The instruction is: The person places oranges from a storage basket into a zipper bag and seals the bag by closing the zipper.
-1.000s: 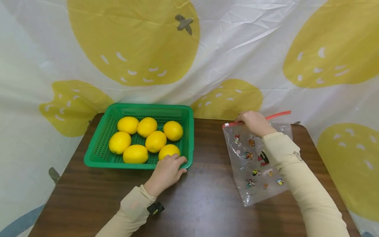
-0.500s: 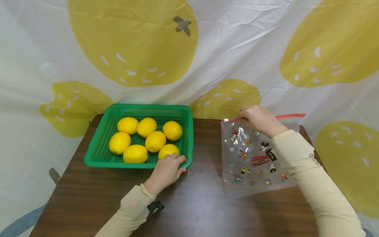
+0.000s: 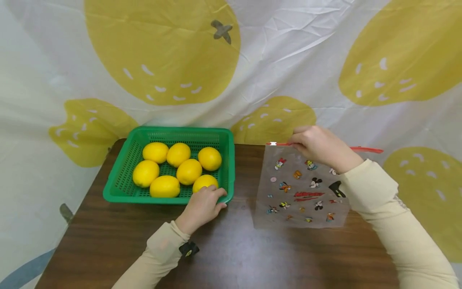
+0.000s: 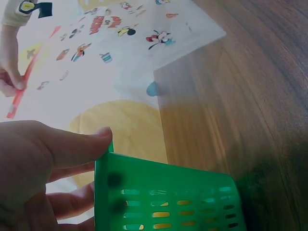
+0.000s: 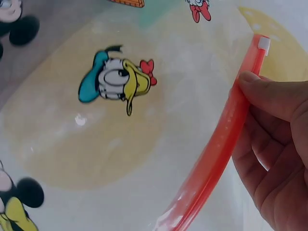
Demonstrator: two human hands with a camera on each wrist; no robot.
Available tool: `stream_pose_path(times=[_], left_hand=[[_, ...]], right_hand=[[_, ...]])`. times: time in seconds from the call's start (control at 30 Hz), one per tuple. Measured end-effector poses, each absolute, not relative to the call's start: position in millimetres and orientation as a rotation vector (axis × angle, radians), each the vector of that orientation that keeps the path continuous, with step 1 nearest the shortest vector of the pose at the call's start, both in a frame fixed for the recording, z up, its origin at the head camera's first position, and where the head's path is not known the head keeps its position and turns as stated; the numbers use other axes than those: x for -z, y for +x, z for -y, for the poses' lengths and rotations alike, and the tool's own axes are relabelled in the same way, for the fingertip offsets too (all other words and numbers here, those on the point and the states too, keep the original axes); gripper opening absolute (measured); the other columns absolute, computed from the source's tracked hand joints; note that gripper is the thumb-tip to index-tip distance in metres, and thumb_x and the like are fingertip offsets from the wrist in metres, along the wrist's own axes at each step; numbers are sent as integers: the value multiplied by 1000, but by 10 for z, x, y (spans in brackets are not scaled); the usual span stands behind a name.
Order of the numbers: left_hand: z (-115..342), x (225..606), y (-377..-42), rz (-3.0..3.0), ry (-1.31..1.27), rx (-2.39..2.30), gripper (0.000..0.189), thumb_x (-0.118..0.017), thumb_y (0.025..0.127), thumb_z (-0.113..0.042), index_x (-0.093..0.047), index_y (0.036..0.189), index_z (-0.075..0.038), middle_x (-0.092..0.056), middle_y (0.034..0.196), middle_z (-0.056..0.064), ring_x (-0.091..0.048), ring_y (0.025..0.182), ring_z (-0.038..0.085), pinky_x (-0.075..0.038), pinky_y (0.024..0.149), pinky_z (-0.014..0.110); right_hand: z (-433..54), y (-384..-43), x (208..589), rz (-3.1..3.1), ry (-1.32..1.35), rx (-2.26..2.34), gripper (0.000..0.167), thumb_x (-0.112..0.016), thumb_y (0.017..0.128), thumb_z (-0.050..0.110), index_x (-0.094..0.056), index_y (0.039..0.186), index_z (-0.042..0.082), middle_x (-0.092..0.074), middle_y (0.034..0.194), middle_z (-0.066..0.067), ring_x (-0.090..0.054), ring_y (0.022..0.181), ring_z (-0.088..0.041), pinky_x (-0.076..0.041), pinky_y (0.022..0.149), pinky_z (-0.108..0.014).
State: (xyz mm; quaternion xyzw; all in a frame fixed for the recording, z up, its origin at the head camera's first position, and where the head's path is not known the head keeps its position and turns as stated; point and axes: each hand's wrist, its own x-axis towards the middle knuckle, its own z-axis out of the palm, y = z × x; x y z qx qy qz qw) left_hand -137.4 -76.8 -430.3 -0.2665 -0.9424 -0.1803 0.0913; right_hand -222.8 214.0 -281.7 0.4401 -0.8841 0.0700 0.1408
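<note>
A clear zip bag (image 3: 303,200) printed with cartoon characters hangs over the right half of the table, its red zip strip (image 5: 216,139) along the top. My right hand (image 3: 321,146) pinches that strip between thumb and fingers, close to the white slider (image 5: 264,44). At the left, a green plastic basket (image 3: 167,200) holds several lemons (image 3: 165,186). My left hand (image 3: 203,206) grips the basket's front right corner, with the thumb (image 4: 82,147) on one side of the rim and the fingers on the other.
Both the basket and the bag are over a brown wooden table (image 3: 231,249). Directly behind it hangs a white curtain (image 3: 274,72) with large yellow fruit prints. A dark wrist strap (image 3: 189,249) sits on the left sleeve.
My right hand has lifted slightly and moved right, and the bag now hangs flatter and faces forward, its lower edge higher and further left. My left hand stays on the basket corner.
</note>
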Motion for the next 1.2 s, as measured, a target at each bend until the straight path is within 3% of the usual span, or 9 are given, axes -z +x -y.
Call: stream_pose_path(times=[0.47,0.7,0.83,1.2], left_hand=[[734,4226,-1375,2923,-819,424,22,-70,79,-22,-63,95,-9,-54,73,5,-51,60,19,-42,50,27],[689,3815,-1586,2871,-817,736,34,-65,84,-21,-60,111,0,-63,98,11,-60,86,22,-50,74,32],[539,3535,-1748,2638,-798,936,33,-59,88,-16,-57,116,1,-62,105,12,-59,94,22,-49,80,30],[145,3310,-1918,2282,-875,1029,15,-57,89,-9,-65,99,-1,-67,93,8,-62,83,17,-49,78,24]], right_hand=[[-2083,-2098,2723,2476,1338,-197,10,-68,72,-6,-70,80,0,-61,71,-4,-59,60,-14,-49,55,-28],[-2050,-2086,2683,2473,1353,-185,9,-68,73,-5,-70,80,1,-59,69,-4,-57,59,-13,-49,55,-28],[-2025,-2074,2662,2468,1367,-180,9,-67,73,-5,-70,80,0,-60,70,-5,-58,59,-14,-49,55,-28],[-1973,-2036,2640,2441,1387,-174,9,-68,73,-5,-69,79,1,-60,70,-4,-58,59,-15,-49,55,-29]])
